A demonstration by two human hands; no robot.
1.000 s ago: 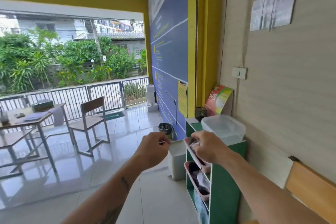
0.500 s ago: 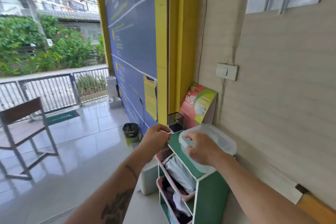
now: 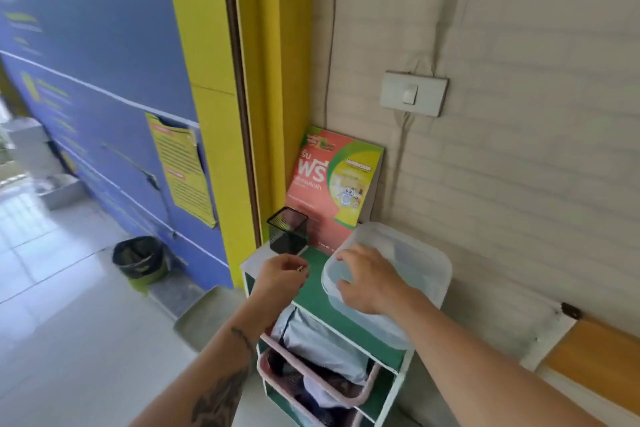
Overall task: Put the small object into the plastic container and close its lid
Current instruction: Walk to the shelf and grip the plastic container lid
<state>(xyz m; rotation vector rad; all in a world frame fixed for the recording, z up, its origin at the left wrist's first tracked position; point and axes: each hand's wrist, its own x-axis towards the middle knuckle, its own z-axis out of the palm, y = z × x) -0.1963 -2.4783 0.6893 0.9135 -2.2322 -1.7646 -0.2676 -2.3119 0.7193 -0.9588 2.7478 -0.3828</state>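
Small metallic object (image 3: 302, 269): tiny, glinting, pinched in left hand (image 3: 278, 279) fingers. Translucent rectangular plastic container (image 3: 412, 263), lid on, atop green shelf unit (image 3: 311, 291); right hand (image 3: 369, 282) fingers spread, resting on lid.

- One view only, from a camera worn on the head, looking forward and steeply down.
- It faces a wall corner; the green shelf (image 3: 313, 291) sits close below, at lower centre.
- Both forearms enter from the bottom edge.
- The wide lens bends the blue wall (image 3: 104, 80) at left.
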